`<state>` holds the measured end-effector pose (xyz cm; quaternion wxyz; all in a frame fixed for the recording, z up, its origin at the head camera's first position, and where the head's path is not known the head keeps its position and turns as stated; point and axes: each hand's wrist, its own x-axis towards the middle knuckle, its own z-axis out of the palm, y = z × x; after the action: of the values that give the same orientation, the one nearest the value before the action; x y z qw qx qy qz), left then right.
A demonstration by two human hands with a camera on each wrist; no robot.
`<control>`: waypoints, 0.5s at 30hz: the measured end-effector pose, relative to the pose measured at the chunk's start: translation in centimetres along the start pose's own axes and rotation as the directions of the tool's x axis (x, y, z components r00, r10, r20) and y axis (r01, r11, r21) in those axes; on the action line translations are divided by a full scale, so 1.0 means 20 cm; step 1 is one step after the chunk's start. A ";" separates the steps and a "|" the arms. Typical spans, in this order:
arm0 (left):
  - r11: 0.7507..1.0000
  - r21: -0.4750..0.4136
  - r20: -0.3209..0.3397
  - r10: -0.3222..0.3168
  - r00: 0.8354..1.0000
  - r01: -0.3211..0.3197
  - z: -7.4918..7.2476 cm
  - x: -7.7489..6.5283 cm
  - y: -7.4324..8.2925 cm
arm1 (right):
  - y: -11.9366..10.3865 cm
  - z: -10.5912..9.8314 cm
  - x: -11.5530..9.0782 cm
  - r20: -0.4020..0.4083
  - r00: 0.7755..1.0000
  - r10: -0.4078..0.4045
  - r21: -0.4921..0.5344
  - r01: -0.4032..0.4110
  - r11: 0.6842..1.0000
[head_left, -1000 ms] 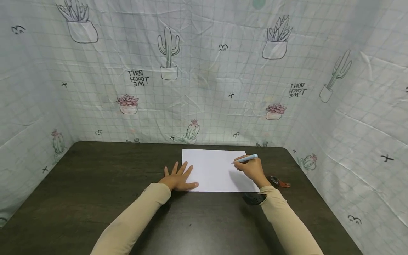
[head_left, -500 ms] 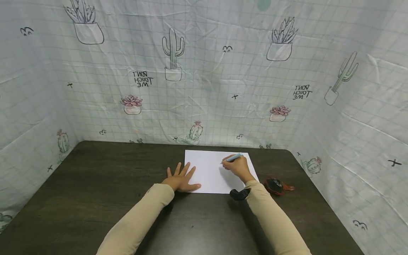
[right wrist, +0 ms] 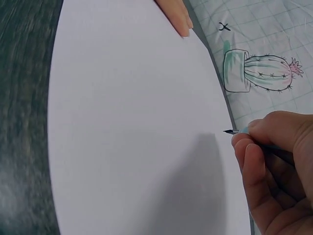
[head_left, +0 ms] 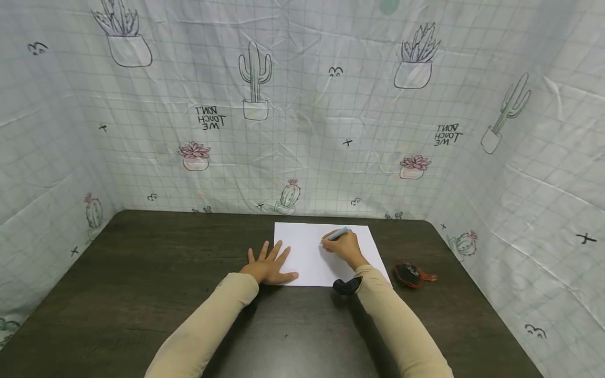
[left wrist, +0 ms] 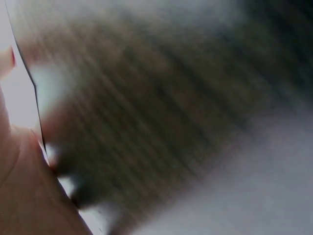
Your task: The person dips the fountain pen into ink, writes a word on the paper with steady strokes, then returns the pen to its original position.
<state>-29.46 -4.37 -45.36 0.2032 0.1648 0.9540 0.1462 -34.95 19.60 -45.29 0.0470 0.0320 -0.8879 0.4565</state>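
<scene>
The right hand [head_left: 347,248] pinches the light-blue pen [head_left: 338,233] over the white paper [head_left: 304,262], tip pointing left. The left hand [head_left: 268,266], fingers spread, rests across the paper's near left corner. The paper lies on the far tabletop [head_left: 189,252].

The head view faces forward and down, wrist views nearer, sharing the paper [head_left: 307,254].

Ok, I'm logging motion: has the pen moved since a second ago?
Yes: in the head view, the pen has moved left across the paper, toward the left hand.
</scene>
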 end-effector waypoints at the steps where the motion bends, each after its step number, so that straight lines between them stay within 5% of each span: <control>1: 1.000 0.002 -0.003 0.002 1.000 -0.002 0.00 0.00 0.00 | 0.00 0.01 0.00 0.002 1.000 0.005 0.002 -0.005 1.000; 15: 1.000 -0.021 0.000 0.007 1.000 -0.007 0.07 0.12 -0.07 | 0.01 0.03 0.02 -0.007 0.998 -0.062 -0.148 0.060 0.987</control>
<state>-31.34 -4.48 -47.98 0.2044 0.1660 0.9518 0.1572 -35.49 19.18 -45.69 0.0684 0.0528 -0.9176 0.3881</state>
